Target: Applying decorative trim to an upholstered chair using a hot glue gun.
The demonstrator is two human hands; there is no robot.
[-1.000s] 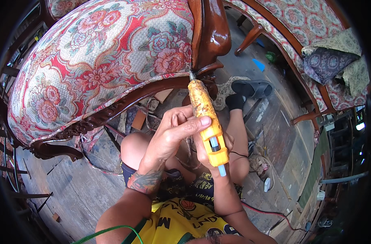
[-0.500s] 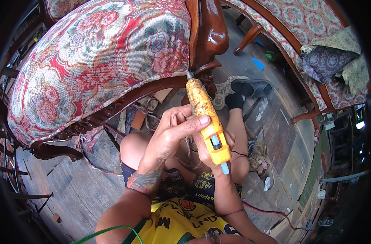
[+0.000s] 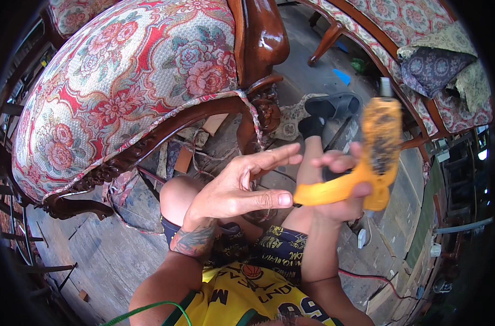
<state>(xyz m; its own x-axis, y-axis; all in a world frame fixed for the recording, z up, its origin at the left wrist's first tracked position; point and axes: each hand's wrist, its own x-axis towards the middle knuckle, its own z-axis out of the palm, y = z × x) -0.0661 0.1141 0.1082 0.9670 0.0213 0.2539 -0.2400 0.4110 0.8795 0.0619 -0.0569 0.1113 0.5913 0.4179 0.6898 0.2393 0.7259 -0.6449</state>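
My right hand [image 3: 342, 207] grips a stained yellow glue gun [image 3: 387, 144] by its handle, nozzle up, away from the chair. Some motion blur lies over the gun. My left hand [image 3: 234, 187] is open, thumb and fingers stretched toward the glue gun's handle end; whether the thumb touches it I cannot tell. Ahead stands a chair with a floral upholstered seat [image 3: 122, 98] and a glossy carved brown wooden frame [image 3: 261, 41]. Patterned fabric piping [image 3: 166, 122] follows the seat's lower edge, and its right end dangles loose beside the carved leg [image 3: 269, 108].
Another floral sofa [image 3: 386, 27] stands at the right, with folded fabric [image 3: 432, 76] on it. Fabric scraps, wood pieces [image 3: 183, 161] and a red cable [image 3: 375, 277] lie on the plank floor. My sandalled foot [image 3: 315, 125] rests near the chair leg.
The glue gun has moved right, away from the seat edge, into my right hand alone. My left hand has let go of it. The piping's end now hangs down.
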